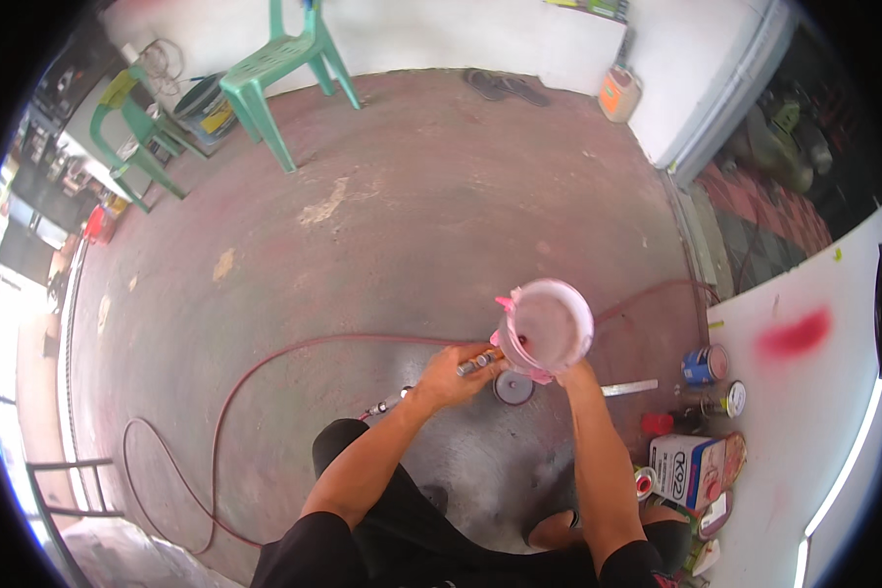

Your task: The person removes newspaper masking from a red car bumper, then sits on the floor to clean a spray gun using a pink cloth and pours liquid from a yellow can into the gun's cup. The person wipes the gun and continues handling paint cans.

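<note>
A pink-stained white paint cup (556, 323) stands out in front of me, seen from above, with pink drips on its rim and a dark spot in its bottom. My right hand (570, 376) holds it from beneath and the near side; most of its fingers are hidden by the cup. Beside the cup's left side, my left hand (453, 374) is closed around silvery metal knobs (476, 365), which look like the back of a spray gun; the rest is hidden. Below the cup, a round grey lid (513, 387) lies on the floor.
A red hose (227, 412) loops over the floor; a metal fitting (387, 404) lies by my left forearm. Paint cans (706, 364) and a rectangular tin (684, 470) line the right side, beside a white panel (804, 392). Green chairs (282, 61) stand far left.
</note>
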Available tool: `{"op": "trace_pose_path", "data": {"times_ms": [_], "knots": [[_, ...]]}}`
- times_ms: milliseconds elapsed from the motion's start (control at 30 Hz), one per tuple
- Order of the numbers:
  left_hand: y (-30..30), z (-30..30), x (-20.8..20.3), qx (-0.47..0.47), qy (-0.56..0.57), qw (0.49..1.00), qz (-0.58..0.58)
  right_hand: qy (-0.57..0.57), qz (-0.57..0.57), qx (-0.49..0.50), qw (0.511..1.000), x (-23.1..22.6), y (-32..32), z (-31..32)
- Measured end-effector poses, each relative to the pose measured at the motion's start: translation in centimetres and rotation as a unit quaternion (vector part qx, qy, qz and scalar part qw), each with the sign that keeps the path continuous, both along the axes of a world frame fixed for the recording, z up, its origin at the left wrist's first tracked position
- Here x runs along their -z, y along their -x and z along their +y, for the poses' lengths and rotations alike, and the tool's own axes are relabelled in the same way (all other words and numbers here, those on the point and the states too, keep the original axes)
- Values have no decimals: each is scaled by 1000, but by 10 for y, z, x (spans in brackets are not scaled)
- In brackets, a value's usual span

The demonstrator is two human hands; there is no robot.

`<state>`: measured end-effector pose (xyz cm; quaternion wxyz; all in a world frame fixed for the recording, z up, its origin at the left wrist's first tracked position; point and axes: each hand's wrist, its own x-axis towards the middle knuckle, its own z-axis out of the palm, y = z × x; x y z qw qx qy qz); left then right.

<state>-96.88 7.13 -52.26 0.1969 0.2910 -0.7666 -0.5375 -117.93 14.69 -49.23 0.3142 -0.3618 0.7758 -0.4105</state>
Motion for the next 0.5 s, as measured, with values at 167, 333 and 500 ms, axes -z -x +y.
{"op": "trace_pose_path", "data": {"times_ms": [167, 333, 500], "knots": [[30, 0, -20, -37, -56, 995, -71, 56, -145, 163, 974, 47, 11, -2], [25, -20, -2, -174, -3, 983, 60, 261, -402, 386, 788, 64, 34, -9], [6, -54, 0, -290, -76, 952, 68, 257, -435, 397, 766, 74, 33, 7]]}}
